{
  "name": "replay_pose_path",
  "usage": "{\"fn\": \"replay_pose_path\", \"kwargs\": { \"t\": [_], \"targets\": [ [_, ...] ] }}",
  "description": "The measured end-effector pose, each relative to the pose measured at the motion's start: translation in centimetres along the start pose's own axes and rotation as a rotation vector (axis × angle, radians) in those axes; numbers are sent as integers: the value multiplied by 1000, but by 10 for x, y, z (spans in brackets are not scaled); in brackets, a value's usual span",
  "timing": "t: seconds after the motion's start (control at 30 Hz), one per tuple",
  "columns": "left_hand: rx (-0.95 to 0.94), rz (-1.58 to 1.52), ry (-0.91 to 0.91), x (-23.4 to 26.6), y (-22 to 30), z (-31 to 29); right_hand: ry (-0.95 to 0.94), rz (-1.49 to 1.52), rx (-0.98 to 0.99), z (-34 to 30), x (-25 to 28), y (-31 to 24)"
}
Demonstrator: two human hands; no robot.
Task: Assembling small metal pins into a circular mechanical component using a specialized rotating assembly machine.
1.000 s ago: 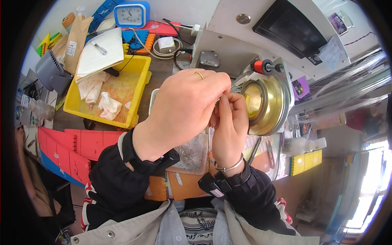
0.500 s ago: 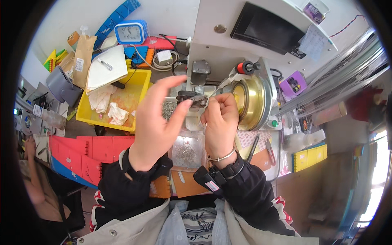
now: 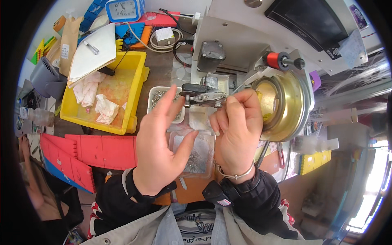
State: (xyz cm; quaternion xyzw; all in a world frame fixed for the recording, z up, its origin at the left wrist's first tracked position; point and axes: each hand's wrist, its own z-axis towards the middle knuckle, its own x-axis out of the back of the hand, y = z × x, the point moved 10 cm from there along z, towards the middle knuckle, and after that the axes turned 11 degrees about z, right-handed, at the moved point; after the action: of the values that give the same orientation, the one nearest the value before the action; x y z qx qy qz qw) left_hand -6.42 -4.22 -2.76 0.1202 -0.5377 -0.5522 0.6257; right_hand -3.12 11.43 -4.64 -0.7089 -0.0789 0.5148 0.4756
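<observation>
My left hand point(image 3: 159, 149) is raised with thumb and fingers apart, holding nothing, just left of a dark metal clamp head point(image 3: 204, 96) with a spring at its left end. My right hand point(image 3: 240, 128) is closed in a pinch at the clamp's right end. Whatever lies between those fingertips is too small to make out. Beside that hand stands a large brass-coloured wheel point(image 3: 281, 104), and above it a red spool point(image 3: 277, 61) on a rod. Below the clamp, between my hands, sits a clear plastic box point(image 3: 210, 167) with small metal pieces. A white tray point(image 3: 150, 102) of similar pieces is partly behind my left fingers.
A yellow bin point(image 3: 136, 94) with crumpled tissues stands at the left, papers and a pen above it. Red panels point(image 3: 108, 151) lie in front of it. A grey motor block point(image 3: 211, 55) and a dark screen point(image 3: 304, 24) belong to the machine. Another person's arm point(image 3: 30, 167) shows far left.
The view has shifted closer to the machine and turned. My left hand has backed away from the clamp, its thumb and fingers clear of it. My right hand stays pinched beside the clamp.
</observation>
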Motion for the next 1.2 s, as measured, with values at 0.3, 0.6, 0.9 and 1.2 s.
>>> {"fn": "replay_pose_path", "kwargs": {
  "t": [0.3,0.6,0.9,1.2],
  "targets": [
    [55,-82,-32,-17,-12,3,-37,-10,-7,-2,-1,-1],
    [252,-590,132,-7,-45,9,-2,-36,-57,-35,7,-7],
    [0,-574,286,53,19,9,-512,-480,-403,-147,-4,49],
    [152,-784,58,42,40,-8,-680,-556,-309,-170,-17,64]
  ]
}}
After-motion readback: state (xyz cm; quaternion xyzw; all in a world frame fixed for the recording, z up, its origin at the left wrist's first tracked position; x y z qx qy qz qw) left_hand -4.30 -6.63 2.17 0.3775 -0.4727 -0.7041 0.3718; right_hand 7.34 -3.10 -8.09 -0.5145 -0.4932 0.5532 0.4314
